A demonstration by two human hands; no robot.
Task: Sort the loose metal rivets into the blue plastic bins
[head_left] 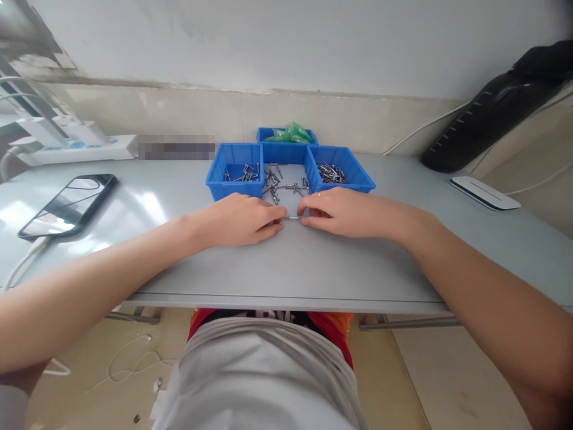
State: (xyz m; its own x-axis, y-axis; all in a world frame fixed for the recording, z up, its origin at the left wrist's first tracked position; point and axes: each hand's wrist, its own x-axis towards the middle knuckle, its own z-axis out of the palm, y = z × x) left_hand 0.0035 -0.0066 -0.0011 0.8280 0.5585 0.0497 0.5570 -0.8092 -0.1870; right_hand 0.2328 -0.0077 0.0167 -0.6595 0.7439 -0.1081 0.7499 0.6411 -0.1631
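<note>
A thin, silvery metal fastener (pixel 293 217) lies level just above or on the table, between my two hands. Thumb and forefinger of my left hand (pixel 248 220) pinch its left end. At its right end are the closed fingertips of my right hand (pixel 344 210). Just beyond them, several loose metal fasteners (pixel 272 185) lie scattered on the grey table (pixel 286 269). More of the same sort fill part of a left blue bin (pixel 235 190) and a right blue bin (pixel 358 179). Their exact kind is too small to make out.
Behind, a third blue bin (pixel 284 154) holds green plastic bags (pixel 290 132). To the left are a phone (pixel 67 206) with a cable and a white power strip (pixel 80 152). A black bottle (pixel 487 113) and a white flat device (pixel 483 193) stand right.
</note>
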